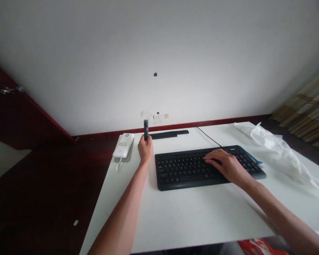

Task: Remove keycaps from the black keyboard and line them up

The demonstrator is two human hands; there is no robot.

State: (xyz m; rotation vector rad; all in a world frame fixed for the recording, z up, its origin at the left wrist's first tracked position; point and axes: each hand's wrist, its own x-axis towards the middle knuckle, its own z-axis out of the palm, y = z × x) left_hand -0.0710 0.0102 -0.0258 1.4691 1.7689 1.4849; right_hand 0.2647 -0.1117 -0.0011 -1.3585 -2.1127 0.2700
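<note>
Head view: black corded keyboard [187,169]

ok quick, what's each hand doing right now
Left hand: closed around a slim black object.
Right hand: fingers bent over the keyboard; grip unclear.

Between your left hand [146,148] and the keyboard [186,173] under your right hand [227,164] runs only a narrow strip of bare table [180,219]. Nearer you than both hands, the space between your forearms is open for a low pass. A white device [124,146] blocks the left hand's outer side, and black key strips [167,135] lie beyond it. Past your right hand, a cord [208,137] crosses the far side; crumpled white plastic [279,152] obstructs its right.
</note>
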